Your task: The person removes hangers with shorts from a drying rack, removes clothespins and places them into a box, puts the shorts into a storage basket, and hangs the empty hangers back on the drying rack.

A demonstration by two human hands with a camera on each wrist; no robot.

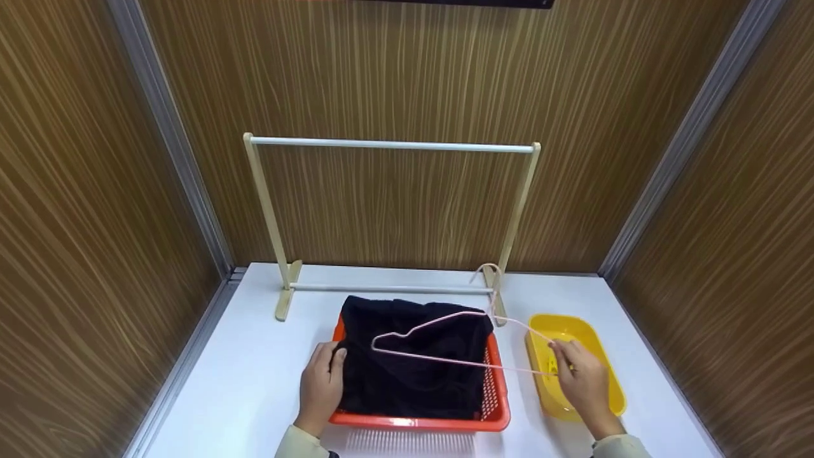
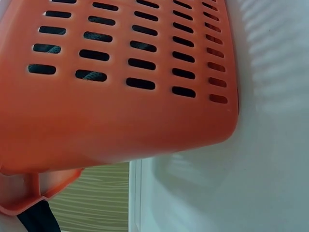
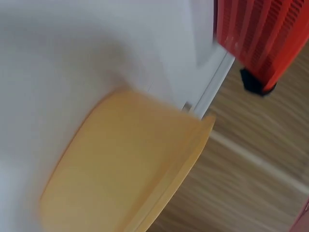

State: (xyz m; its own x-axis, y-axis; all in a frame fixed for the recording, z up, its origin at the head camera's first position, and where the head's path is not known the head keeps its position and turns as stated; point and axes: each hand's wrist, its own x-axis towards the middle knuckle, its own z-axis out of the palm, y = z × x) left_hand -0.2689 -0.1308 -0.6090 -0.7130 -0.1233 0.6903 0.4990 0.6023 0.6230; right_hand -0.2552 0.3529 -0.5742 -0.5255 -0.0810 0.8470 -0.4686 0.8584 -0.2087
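A pink clothes hanger (image 1: 439, 359) is held by its right end in my right hand (image 1: 583, 378). Its frame reaches left over the black cloth (image 1: 420, 388), with the hook pointing up and back. That cloth lies bunched in and over a red perforated basket (image 1: 445, 422). At the basket's left edge, my left hand (image 1: 322, 383) pinches the cloth's edge, with the thumb on top; the fingers are partly hidden. The left wrist view shows the basket's slotted side (image 2: 120, 116), but not the hand's grip. Below my right hand is a yellow tray (image 1: 613, 388) holding yellow clips (image 1: 552, 366).
A small drying rack with pale wooden legs (image 1: 267, 203) and a white top bar (image 1: 388, 144) stands behind the basket. Wood-grain panels (image 1: 407, 83) enclose the white table (image 1: 235, 388) at the back and both sides.
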